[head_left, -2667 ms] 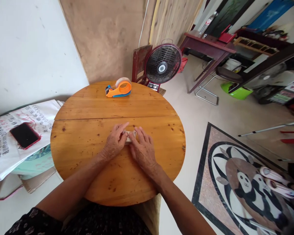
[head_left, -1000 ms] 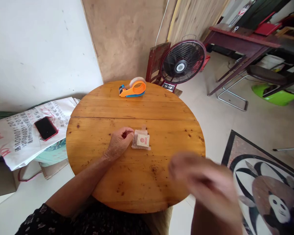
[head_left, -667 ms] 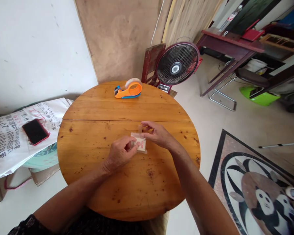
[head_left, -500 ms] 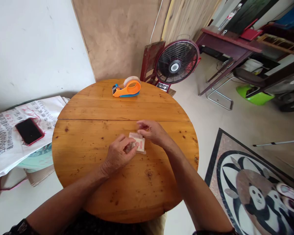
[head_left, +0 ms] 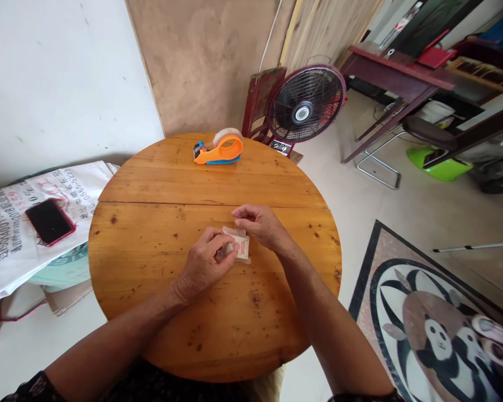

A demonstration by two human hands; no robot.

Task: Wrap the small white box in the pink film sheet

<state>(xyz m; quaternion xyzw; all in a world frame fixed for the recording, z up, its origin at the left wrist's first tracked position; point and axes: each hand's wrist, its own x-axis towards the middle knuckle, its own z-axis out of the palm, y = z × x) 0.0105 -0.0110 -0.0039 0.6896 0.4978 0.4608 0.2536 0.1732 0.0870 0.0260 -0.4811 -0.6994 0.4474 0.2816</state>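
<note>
A small pale box (head_left: 241, 249) with red print lies on the round wooden table (head_left: 159, 312). Clear film or wrapping sticks out around its edges. My left hand (head_left: 207, 257) grips the box from the left, thumb on the near side and fingers over its top. My right hand (head_left: 260, 224) hovers at the far right corner, just above the loose film. Its thumb and forefinger come close together in a pinch; whatever may be between them is too small to make out.
Toward the table's far edge stands an orange and blue tape dispenser (head_left: 220, 153) with a roll on it. A phone (head_left: 50, 221) lies on white sacks (head_left: 8, 245) to the left. Beyond the table are a fan (head_left: 304, 111) and a wooden chair (head_left: 262, 100).
The right fingertips have shifted slightly left. The film at the box's far edge looks a little more raised. My left hand keeps its grip, and the view has tilted slightly.
</note>
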